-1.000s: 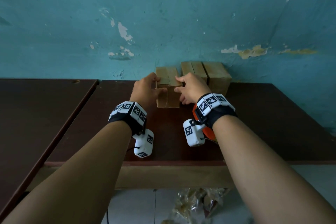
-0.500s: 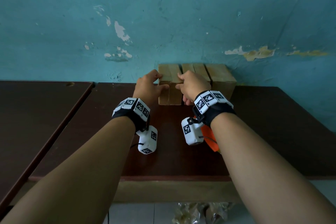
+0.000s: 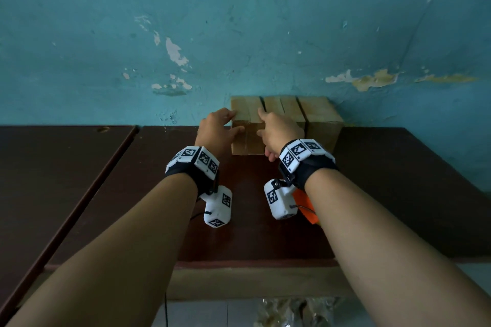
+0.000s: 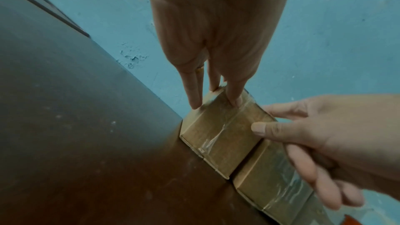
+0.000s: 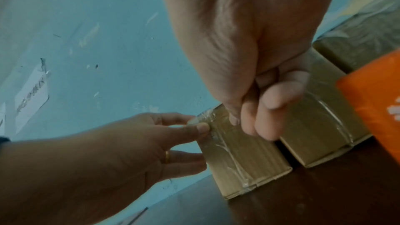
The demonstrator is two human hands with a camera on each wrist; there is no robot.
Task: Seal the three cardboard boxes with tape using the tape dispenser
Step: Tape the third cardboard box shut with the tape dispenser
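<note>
Three small cardboard boxes stand in a row against the teal wall. Clear tape runs over the left box (image 3: 245, 141) (image 4: 216, 126) (image 5: 244, 156) and the middle box (image 3: 281, 109) (image 4: 270, 177) (image 5: 314, 122). The right box (image 3: 318, 114) stands beside them. My left hand (image 3: 235, 121) (image 4: 214, 98) pinches the left box's left edge, thumb on the tape. My right hand (image 3: 261, 125) (image 4: 266, 119) grips its right edge with thumb and index finger. The orange tape dispenser (image 3: 305, 204) (image 5: 372, 105) lies on the table under my right wrist, mostly hidden.
The boxes sit on a dark brown table (image 3: 132, 194). A second dark table (image 3: 53, 180) adjoins it on the left. Crumpled plastic bags (image 3: 292, 310) lie on the floor below the table's front edge.
Both hands have slid the left box back toward the wall, so it now stands in line with the other two. The tape dispenser has stayed where it was.
</note>
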